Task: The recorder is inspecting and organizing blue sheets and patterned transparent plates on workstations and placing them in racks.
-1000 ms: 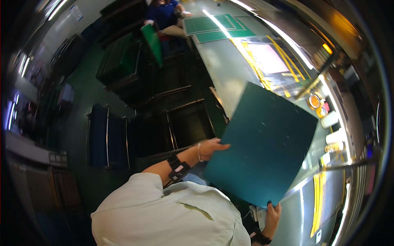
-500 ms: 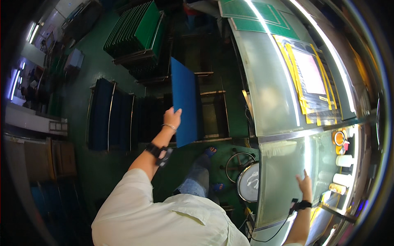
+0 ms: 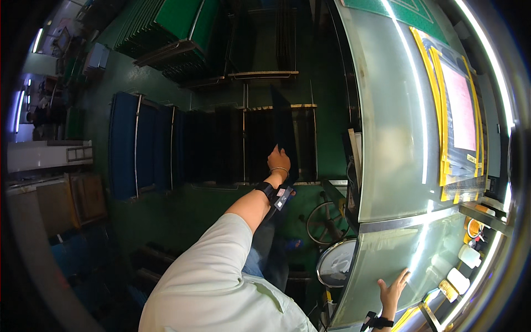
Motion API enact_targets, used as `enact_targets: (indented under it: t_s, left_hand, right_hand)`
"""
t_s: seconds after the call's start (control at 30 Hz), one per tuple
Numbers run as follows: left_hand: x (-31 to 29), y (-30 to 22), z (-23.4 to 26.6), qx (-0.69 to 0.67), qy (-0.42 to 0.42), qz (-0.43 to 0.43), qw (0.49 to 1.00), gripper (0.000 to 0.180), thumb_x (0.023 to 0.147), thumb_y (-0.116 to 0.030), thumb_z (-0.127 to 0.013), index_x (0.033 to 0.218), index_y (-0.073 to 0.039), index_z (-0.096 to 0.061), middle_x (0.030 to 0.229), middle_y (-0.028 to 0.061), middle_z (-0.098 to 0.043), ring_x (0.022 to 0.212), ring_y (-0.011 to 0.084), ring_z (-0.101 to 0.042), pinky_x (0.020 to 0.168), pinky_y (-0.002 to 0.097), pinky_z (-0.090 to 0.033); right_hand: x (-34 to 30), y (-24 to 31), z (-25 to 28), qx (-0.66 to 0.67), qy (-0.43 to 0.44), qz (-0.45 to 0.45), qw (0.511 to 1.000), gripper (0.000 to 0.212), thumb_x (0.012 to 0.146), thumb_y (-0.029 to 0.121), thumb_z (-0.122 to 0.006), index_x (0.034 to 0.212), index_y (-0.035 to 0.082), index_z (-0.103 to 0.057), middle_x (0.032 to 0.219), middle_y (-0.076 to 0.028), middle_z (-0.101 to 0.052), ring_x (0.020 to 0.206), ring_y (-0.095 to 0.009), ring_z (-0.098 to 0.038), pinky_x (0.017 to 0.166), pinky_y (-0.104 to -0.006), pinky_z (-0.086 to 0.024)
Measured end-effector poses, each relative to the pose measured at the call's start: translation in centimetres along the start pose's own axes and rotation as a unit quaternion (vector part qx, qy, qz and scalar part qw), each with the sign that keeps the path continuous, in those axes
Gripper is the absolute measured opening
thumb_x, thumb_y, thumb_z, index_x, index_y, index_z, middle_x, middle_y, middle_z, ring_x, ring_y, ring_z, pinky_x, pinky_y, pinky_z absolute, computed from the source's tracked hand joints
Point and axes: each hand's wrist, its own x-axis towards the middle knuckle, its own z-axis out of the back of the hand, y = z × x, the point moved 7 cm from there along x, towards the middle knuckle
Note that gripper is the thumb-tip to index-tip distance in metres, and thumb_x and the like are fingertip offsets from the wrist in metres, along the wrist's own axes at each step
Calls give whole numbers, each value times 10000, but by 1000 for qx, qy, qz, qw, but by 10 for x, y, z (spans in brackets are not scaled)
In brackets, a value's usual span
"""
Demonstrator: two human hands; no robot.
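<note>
Standing on edge in the slotted rack (image 3: 243,144), a dark flat panel (image 3: 283,130) is grasped at its near lower edge by the left hand (image 3: 278,161), its long axis running up and away from that grip. Right of the rack, the glossy counter (image 3: 392,138) is pressed by the right hand (image 3: 392,288), flat and released. Below the rack a green floor (image 3: 166,205) is seen.

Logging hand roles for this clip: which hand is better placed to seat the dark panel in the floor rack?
Left. The left hand already grips the dark panel, held upright among the rack slots. The right hand lies flat on the glass table, well away from the rack.
</note>
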Motion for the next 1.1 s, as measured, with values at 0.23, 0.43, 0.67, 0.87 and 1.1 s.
enact_targets:
  t_s: [0.23, 0.43, 0.67, 0.87, 1.1]
  left_hand:
    - [-22, 14, -36, -6, -6, -4, 1000, 349, 839, -184, -490, 1135, -3, -529, 896, 263, -599, 858, 406, -579, 761, 458, -462]
    - [-39, 10, -43, 22, -2, 4, 1000, 340, 845, -155, -470, 1146, -6, -521, 889, 273, -595, 836, 411, -581, 747, 458, -463]
    - [-46, 6, -46, 20, 22, -24, 999, 358, 842, -134, -469, 1180, -20, -495, 907, 249, -600, 840, 397, -582, 742, 455, -462]
    - [-50, -1, -48, 24, 38, -28, 999, 366, 836, -124, -472, 1194, -56, -494, 934, 237, -597, 841, 392, -580, 740, 457, -461]
    - [-40, -8, -48, -2, 17, -33, 999, 345, 820, -123, -499, 1138, 8, -524, 872, 268, -592, 819, 414, -576, 722, 453, -461]
  right_hand:
    - [0, 5, 2, -14, 7, -3, 1000, 1016, 608, 137, -719, 1380, -12, -75, 1405, -305, -70, 1293, -440, -138, 1060, -457, -154]
    - [-2, 10, 7, -16, 4, 18, 1000, 1019, 614, 191, -728, 1375, -24, -85, 1409, -298, -60, 1293, -450, -113, 1059, -467, -157]
    - [0, 5, 4, -16, 4, 5, 1000, 1039, 597, 208, -742, 1375, -22, -92, 1407, -303, -56, 1289, -459, -112, 1052, -471, -168]
    - [-5, 3, 3, -28, -3, 24, 999, 1056, 588, 218, -745, 1376, -21, -85, 1405, -306, -63, 1286, -461, -125, 1049, -471, -174]
    - [-7, 23, 22, -76, -15, 59, 995, 974, 653, 345, -691, 1351, -54, -141, 1369, -328, -144, 1267, -463, -175, 1040, -472, -200]
